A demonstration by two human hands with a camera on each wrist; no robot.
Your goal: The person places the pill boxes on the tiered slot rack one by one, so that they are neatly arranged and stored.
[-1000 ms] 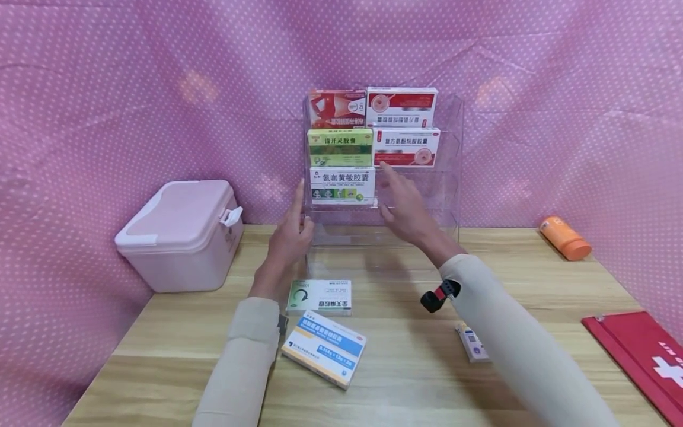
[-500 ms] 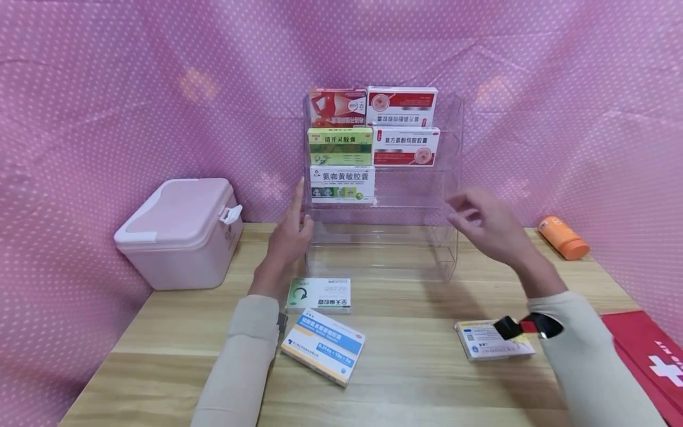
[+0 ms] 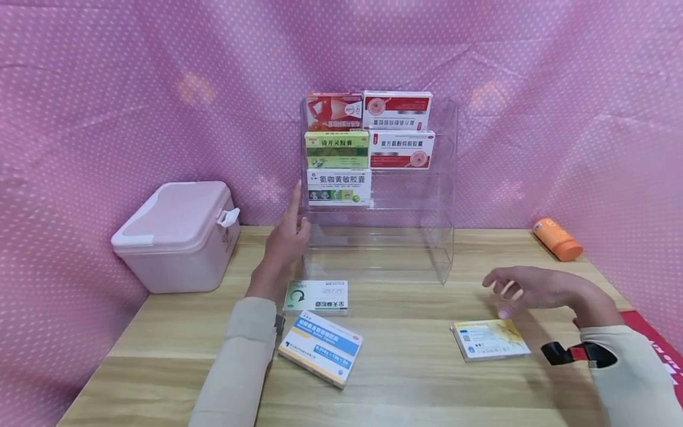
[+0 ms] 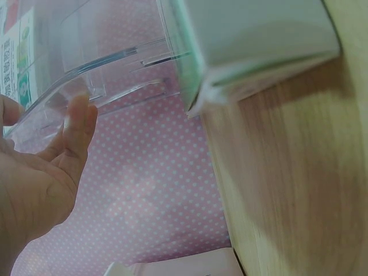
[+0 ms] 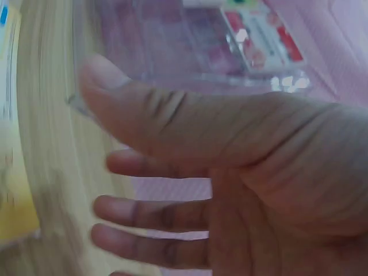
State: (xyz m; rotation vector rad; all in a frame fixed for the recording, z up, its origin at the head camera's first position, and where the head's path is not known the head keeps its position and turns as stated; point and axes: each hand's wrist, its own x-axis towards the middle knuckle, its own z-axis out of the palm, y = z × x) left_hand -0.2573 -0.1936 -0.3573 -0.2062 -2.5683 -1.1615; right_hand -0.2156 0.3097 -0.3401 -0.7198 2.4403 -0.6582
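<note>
A clear tiered display rack [image 3: 395, 258] stands at the table's back. On its upper tiers are a red box [image 3: 333, 111], a green box [image 3: 337, 150], a white-and-green medicine box [image 3: 339, 187] and two red-and-white boxes [image 3: 402, 149]. My left hand [image 3: 285, 240] rests against the rack's left side, index finger [image 3: 294, 201] extended; in the left wrist view its fingers [image 4: 75, 123] lie by the clear side panel. My right hand [image 3: 539, 290], holding nothing, hovers just behind a white-and-yellow medicine box [image 3: 490, 340] on the table, fingers loosely bent.
A blue-and-white box [image 3: 321, 349] and a white-and-green box [image 3: 316, 296] lie near my left forearm. A pink lidded case [image 3: 176, 237] stands left. An orange bottle [image 3: 557, 239] lies at back right. A red pouch [image 3: 653, 338] is partly behind my right arm.
My right hand has moved from the rack's middle tier out to the right and down, toward the white-and-yellow box. My left hand has stayed at the rack's left side.
</note>
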